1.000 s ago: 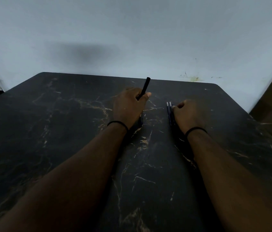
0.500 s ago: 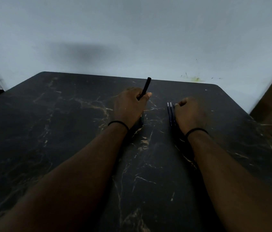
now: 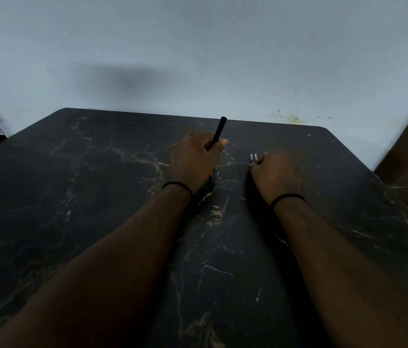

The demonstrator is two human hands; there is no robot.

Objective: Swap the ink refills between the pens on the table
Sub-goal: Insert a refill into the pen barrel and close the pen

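The left hand [image 3: 193, 159] still grips the black pen barrel [image 3: 218, 131] upright, while the right hand [image 3: 275, 172] has curled onto the two refills [image 3: 253, 156], ready to lift one.

- Dim, bluish light throughout; the pale plaster wall [image 3: 198, 46] carries a soft shadow at eleven o'clock.
- Wide-angle bending at edges; the black marble-patterned table [image 3: 47, 197] looks murky.

Left hand [image 3: 193, 159] grips black pen [image 3: 218, 131]; right hand [image 3: 277, 172] touches refills [image 3: 253, 156].
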